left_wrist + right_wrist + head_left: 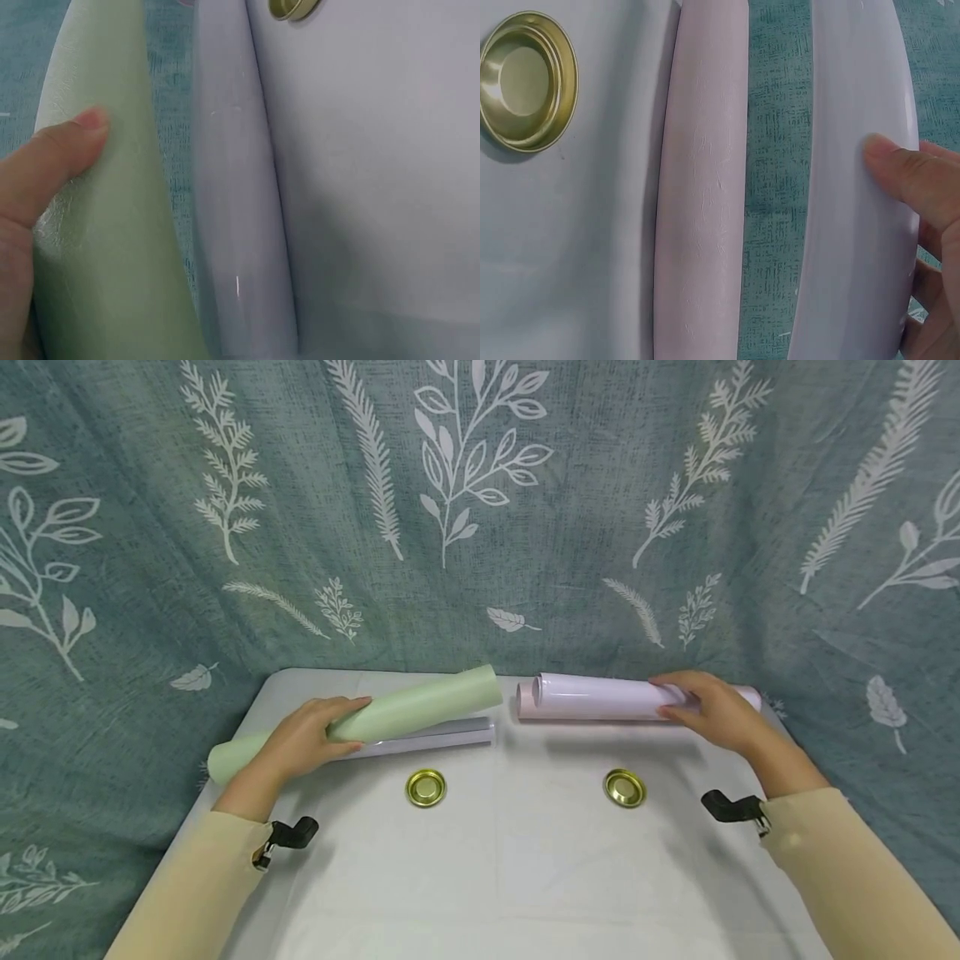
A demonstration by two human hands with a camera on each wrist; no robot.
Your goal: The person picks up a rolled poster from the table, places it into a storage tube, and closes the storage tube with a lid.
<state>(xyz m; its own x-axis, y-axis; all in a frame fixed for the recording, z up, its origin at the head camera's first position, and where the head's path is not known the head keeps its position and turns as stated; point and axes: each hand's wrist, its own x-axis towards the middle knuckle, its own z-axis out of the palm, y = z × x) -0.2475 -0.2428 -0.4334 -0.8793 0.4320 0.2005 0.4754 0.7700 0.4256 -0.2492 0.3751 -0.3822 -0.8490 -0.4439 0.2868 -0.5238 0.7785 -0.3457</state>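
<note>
My left hand point(303, 739) grips a pale green roll point(427, 700) around its middle, its right end tilted up toward the back. In the left wrist view the thumb lies across the green roll, with a strip of teal cloth between it and a glossy pale lavender roll point(236, 172) on the table. On the other side, my right hand point(712, 710) holds a second glossy lavender roll point(600, 695), thumb in front and fingers curled behind. A matte pink roll point(703, 187) lies on the table, partly covered by that lavender roll in the head view.
Two small gold round dishes point(425, 788) stand in front of the rolls, the other gold dish point(625, 788) toward the right. A white cloth point(525, 877) covers the table. Behind its back edge hangs a teal curtain point(570, 577) with white leaf prints.
</note>
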